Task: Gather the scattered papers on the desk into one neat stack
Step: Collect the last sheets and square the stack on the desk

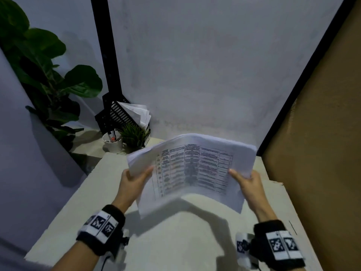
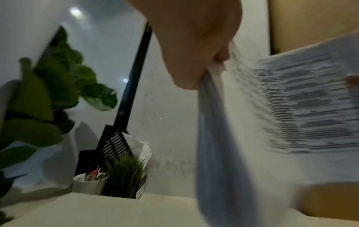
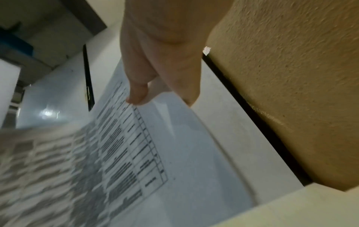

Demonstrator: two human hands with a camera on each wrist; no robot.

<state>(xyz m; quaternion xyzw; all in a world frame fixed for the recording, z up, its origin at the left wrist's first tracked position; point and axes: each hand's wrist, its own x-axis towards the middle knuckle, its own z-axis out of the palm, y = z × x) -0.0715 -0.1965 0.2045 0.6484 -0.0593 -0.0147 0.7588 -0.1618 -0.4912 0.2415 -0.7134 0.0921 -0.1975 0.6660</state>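
A sheaf of white papers (image 1: pixel 192 169) with a printed table on the top sheet hangs in the air above the pale desk (image 1: pixel 175 241). My left hand (image 1: pixel 134 180) grips its left edge, thumb on top. My right hand (image 1: pixel 246 178) grips the right edge the same way. The sheets sag and bend between the hands and are blurred. In the left wrist view my left hand (image 2: pixel 200 50) pinches the papers (image 2: pixel 291 107) at their edge. In the right wrist view my right hand (image 3: pixel 161 69) has its thumb on the papers (image 3: pixel 147 153) beside the table's border.
At the back left corner stand a black file rack with more papers (image 1: pixel 125 114), a white cup of pens (image 1: pixel 113 142) and a small grass plant (image 1: pixel 134 136). A large leafy plant (image 1: pixel 45 75) is at left. A tan panel (image 1: pixel 322 133) bounds the desk's right side.
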